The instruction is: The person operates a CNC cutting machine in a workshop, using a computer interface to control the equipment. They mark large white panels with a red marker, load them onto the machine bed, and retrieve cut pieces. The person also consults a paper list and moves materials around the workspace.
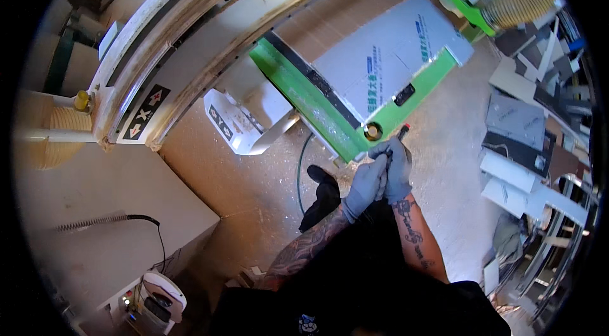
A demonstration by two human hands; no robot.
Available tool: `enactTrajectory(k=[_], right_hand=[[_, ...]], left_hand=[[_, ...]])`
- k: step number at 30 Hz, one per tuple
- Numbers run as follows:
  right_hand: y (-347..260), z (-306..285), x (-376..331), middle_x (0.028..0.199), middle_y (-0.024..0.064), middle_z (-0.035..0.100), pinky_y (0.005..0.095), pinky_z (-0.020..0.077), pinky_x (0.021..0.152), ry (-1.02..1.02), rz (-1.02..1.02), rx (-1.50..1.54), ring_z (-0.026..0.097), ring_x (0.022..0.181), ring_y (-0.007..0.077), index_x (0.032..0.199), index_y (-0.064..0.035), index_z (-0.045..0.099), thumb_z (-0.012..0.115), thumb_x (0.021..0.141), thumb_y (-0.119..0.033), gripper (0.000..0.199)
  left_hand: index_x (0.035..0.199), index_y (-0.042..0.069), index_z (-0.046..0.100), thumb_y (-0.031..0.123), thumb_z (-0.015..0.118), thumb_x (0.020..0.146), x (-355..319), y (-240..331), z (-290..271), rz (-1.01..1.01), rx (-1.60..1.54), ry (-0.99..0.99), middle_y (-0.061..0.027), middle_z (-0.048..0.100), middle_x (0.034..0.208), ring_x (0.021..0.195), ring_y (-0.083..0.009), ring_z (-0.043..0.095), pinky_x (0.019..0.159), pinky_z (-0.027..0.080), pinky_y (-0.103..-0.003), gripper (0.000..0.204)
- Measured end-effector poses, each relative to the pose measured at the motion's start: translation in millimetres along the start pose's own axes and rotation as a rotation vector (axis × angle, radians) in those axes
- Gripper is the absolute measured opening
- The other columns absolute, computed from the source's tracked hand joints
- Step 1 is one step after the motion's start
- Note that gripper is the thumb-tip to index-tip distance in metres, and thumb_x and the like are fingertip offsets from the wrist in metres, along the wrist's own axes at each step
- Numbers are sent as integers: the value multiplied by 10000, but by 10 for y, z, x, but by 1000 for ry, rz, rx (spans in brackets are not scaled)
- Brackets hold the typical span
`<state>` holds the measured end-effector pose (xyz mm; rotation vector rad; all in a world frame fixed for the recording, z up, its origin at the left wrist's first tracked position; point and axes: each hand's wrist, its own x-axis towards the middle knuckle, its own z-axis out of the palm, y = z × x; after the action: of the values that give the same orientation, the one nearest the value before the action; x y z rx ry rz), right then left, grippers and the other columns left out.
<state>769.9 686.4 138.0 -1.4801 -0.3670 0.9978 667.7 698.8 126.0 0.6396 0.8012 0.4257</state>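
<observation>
Seen from above in a dusty workshop, a person in grey gloves brings both hands together at the near corner of a green-edged machine panel (355, 127). The right hand (398, 174) is closed around a slim dark tool (401, 133) with a red tip, its grip wrapped tight on the shaft; the tip points up and away, just beside a round brass-coloured fitting (372, 131) set in the panel's green corner. The left hand (366, 185) is pressed against the right, fingers curled over it — whether its grip reaches the tool itself cannot be told. Both forearms are bare and tattooed, rising from the lower edge of the frame.

The panel's grey-white top runs off toward the upper right, ending near a ribbed tan hose (526, 0). A thin dark cable (300, 171) trails down across the sawdust-covered floor (254, 184) beside the person's black shoe (322, 175). To the left stands a pale cabinet (101, 209) with a coiled cord on top; above it curves a long machine rail (190, 25) bearing black arrow plates. Offcuts of board (520, 120) — grey, white, black — lie stacked at the right.
</observation>
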Motion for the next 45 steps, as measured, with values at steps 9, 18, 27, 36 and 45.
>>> enactTrajectory(k=[9, 18, 27, 36, 45], right_hand=[[-321, -707, 2117, 796, -8, 589, 275, 461, 676, 98, -227, 45, 516, 676, 88, 1000, -44, 667, 509, 1062, -344, 345], [410, 1, 2562, 1154, 78, 680, 304, 505, 945, -792, -355, -325, 660, 1028, 188, 1290, -38, 585, 609, 959, -91, 336], [401, -488, 3629, 1305, 98, 626, 359, 471, 1046, -657, -434, -359, 585, 1206, 209, 1338, -16, 587, 549, 977, -78, 368], [-244, -981, 3982, 1145, 105, 685, 353, 473, 1003, -452, -440, -335, 632, 1079, 191, 1220, 31, 645, 548, 997, -117, 284], [267, -520, 3140, 996, 89, 705, 301, 534, 823, -854, -504, -508, 664, 898, 156, 1001, -16, 700, 673, 871, -51, 136]], left_hand=[[759, 67, 670, 366, 583, 982, 392, -360, -496, 412, 883, 489, -171, 620, 632, 602, -376, 642, 555, 463, -490, 383], [845, 39, 652, 305, 617, 968, 1250, -230, 57, 307, 817, 639, -197, 635, 737, 689, -379, 642, 611, 475, -458, 296], [935, 48, 661, 206, 653, 901, 1542, -414, 498, 369, 893, 652, -150, 630, 816, 763, -360, 625, 641, 478, -455, 162], [1081, 22, 677, 198, 670, 887, 1816, -406, 309, 671, 1040, 774, -192, 657, 1183, 1107, -384, 615, 970, 469, -465, 262], [949, 72, 673, 338, 666, 901, 1825, -365, 117, 560, 1244, 758, -193, 487, 1476, 1394, -374, 419, 1174, 247, -568, 271]])
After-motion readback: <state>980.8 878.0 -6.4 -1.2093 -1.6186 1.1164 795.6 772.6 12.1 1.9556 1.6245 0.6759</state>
